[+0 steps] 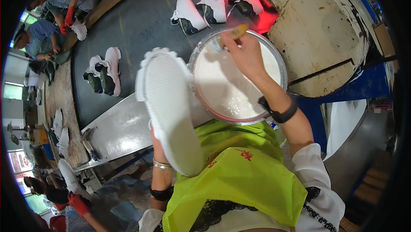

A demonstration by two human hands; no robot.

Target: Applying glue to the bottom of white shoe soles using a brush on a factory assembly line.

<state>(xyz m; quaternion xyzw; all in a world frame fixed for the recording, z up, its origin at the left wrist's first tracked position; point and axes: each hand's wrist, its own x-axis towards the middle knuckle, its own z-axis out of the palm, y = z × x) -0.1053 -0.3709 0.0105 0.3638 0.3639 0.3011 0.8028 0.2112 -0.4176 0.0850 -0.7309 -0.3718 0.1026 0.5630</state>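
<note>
My left hand is mostly hidden behind a white shoe sole, which it holds up beside the bowl; only the wrist and the edge of the hand show. The sole has a finely ribbed face toward me and a scalloped rim at its far end. My right hand is closed round a brush with a yellowish handle, above a wide metal bowl. The brush's bristles point left, near the bowl's far left wall. Milky white liquid fills the bowl's lower part.
On the dark conveyor belt stand several white and dark green shoe uppers, some under red light; a pair is at left. A worn pale surface lies right. Co-workers with red gloves handle shoe parts along the left.
</note>
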